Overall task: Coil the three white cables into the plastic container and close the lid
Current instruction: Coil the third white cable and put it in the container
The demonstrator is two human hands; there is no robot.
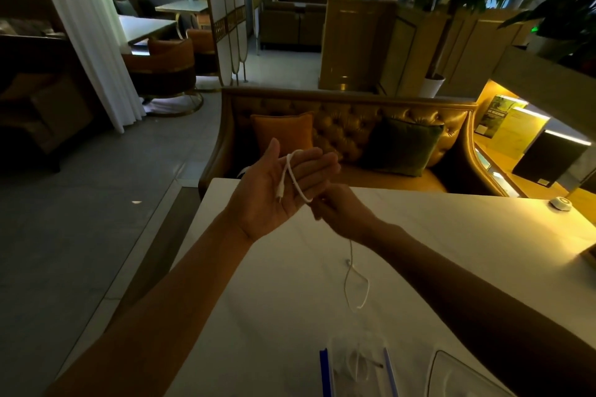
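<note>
My left hand (277,193) is raised palm-up over the far part of the white table (451,235), fingers spread, with a white cable (292,176) looped around them and its plug end lying in the palm. My right hand (342,209) sits just right of it, pinching the same cable. The cable's tail hangs down from that hand and ends in a loop (356,287) on the tabletop. A clear plastic container (354,364) with blue clips stands at the near edge; a white cable seems to lie inside. Its lid (458,377) rests to the right.
A tufted gold sofa (348,126) with an orange and a green cushion stands beyond the table. A small white round object (560,203) sits at the far right of the table. The floor drops away on the left.
</note>
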